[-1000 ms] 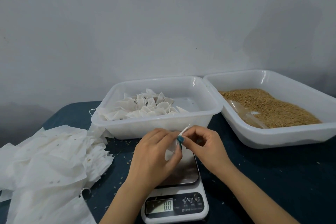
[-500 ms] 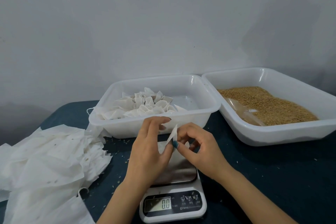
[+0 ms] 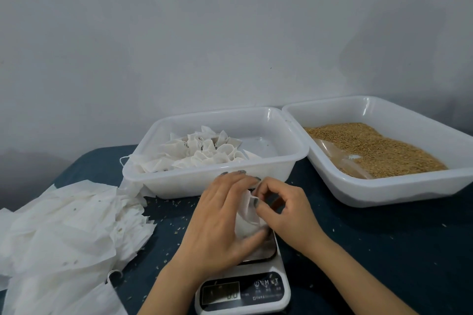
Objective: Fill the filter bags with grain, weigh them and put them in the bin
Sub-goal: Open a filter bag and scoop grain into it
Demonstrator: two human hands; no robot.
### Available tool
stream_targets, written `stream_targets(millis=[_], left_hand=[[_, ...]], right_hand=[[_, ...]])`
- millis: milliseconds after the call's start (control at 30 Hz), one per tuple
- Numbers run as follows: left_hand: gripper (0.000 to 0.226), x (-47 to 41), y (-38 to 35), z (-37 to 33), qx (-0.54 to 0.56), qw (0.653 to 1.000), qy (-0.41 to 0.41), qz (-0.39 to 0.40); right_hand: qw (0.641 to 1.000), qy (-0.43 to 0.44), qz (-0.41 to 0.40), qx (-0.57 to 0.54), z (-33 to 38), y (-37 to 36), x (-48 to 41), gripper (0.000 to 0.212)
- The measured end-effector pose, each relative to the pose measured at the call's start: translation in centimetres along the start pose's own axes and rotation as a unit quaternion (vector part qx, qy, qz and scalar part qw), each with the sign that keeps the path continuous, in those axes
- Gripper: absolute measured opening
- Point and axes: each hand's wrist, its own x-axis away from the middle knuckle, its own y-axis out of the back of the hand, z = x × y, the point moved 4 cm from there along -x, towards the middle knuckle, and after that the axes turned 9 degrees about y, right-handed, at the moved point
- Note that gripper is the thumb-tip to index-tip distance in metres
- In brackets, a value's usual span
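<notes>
Over the scale (image 3: 244,289), both hands hold one empty white filter bag (image 3: 246,215). My left hand (image 3: 220,220) grips its left side, thumb under it near the steel platform. My right hand (image 3: 286,210) pinches the bag's top edge between thumb and forefinger. The white bin (image 3: 294,158) behind the hands holds several filled bags (image 3: 202,153) on its left side. The grain (image 3: 378,151) lies in a second white bin (image 3: 384,192) at the right. Much of the held bag is hidden by my fingers.
A heap of empty filter bags (image 3: 64,233) covers the dark blue table (image 3: 384,250) at the left. Loose grains are scattered on the table. A clear plastic scoop or bag (image 3: 340,158) lies in the grain. A grey wall stands close behind the bins.
The bag's top edge stood up between the fingertips before; now both hands have closed in on it, and it sits lower, between them, above the scale.
</notes>
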Motion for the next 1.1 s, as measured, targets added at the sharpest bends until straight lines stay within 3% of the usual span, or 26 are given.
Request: stream_targets(millis=[67,167,300,433,533,633,733,833,900,967,1100], left_hand=[[0.067,0.0,-0.2,0.1,-0.053,0.999,-0.009,-0.005],[0.063,0.0,0.1,0.4,-0.099,0.995,-0.001,-0.029],[0.047,0.1,1.4,0.7,-0.058,0.996,0.014,-0.067],[0.046,0.1,1.7,0.8,-0.061,0.996,0.053,-0.045],[0.045,0.2,1.5,1.0,-0.063,0.994,0.079,-0.04],[0.037,0.3,1.8,1.6,0.007,0.988,0.138,-0.065],[0.033,0.5,1.9,2.1,0.075,0.977,0.177,-0.092],[0.031,0.4,2.0,2.4,0.101,0.971,0.19,-0.104],[0.032,0.4,1.9,2.5,0.104,0.97,0.195,-0.103],[0.031,0.4,1.9,2.5,0.104,0.97,0.197,-0.1],[0.03,0.4,1.9,2.3,0.098,0.971,0.197,-0.093]], right_hand=[[0.999,-0.002,0.004,-0.031,0.0,0.0,-0.1,0.008],[0.999,0.004,0.018,-0.048,0.0,-0.3,0.0,0.01],[0.997,-0.009,0.015,-0.073,-0.2,-0.3,-0.1,0.01],[0.997,-0.012,0.028,-0.07,-0.3,-0.3,-0.3,0.01],[0.998,0.027,0.023,0.06,0.7,0.6,-1.0,0.015],[0.975,0.063,-0.102,0.185,1.5,4.3,-3.7,0.006],[0.929,-0.03,-0.16,0.334,-1.4,10.0,-7.0,0.012],[0.866,-0.262,-0.05,0.423,-6.3,14.5,-8.4,0.024],[0.815,-0.353,0.068,0.453,-7.9,15.0,-8.2,0.023],[0.789,-0.383,0.138,0.46,-8.7,14.7,-7.6,0.018],[0.758,-0.381,0.161,0.505,-9.1,14.6,-6.8,0.021]])
